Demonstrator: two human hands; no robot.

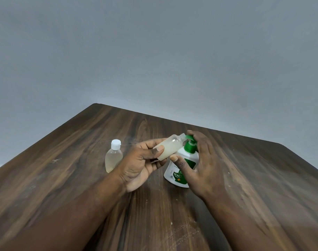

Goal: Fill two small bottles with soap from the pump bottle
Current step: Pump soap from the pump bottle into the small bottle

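At mid-table, uncapped small bottle (170,148) was tilted, mouth at the nozzle of the pump bottle (174,171). Left hand (141,163) gripped it, thumb and fingers curled round. Right hand (203,167) lay on the green pump head (189,140), fingers fairly straight. Count: two small bottles, one pump bottle. Capped small bottle (113,157) stood upright to the left, apart. Dark wood table (64,178), grey wall (154,51) behind. Table edges were well off, with wide wood either side.

1. "99.99%" is printed in white on the green label (176,176) of the pump bottle (170,170).
2. An orange cross (178,180) (a sign, not a letter) sits just below that number.
3. Other print on the label is too small to read.
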